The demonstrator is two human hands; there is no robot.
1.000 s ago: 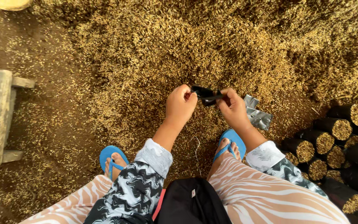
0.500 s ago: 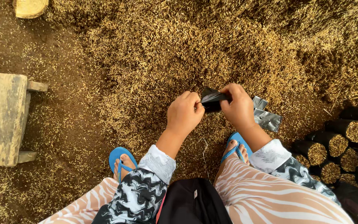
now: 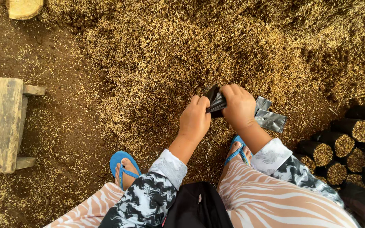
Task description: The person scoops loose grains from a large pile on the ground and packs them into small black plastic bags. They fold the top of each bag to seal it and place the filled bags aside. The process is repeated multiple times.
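At nine o'clock of the view we saw a wooden stool [image 3: 0, 124] on the dirt, well apart from the work. At twelve o'clock the husk pile [image 3: 199, 50] covered most of the ground. Near the centre, our left hand [image 3: 195, 120] was closed on the lower edge of a black bag [image 3: 214, 101], and our right hand [image 3: 238, 105], at its three o'clock, was clamped on the same bag, so both pinched it between them. The bag was folded flat and held just above the husk. Spare bags [image 3: 269, 116] lay on the ground just beside the right hand. At four o'clock stood filled bags [image 3: 351, 143] in rows.

We judged that the thin film could tear if the two hands pulled apart too hard. We also thought the bag could slip and fall in the husk, because the grip was only on its edges.
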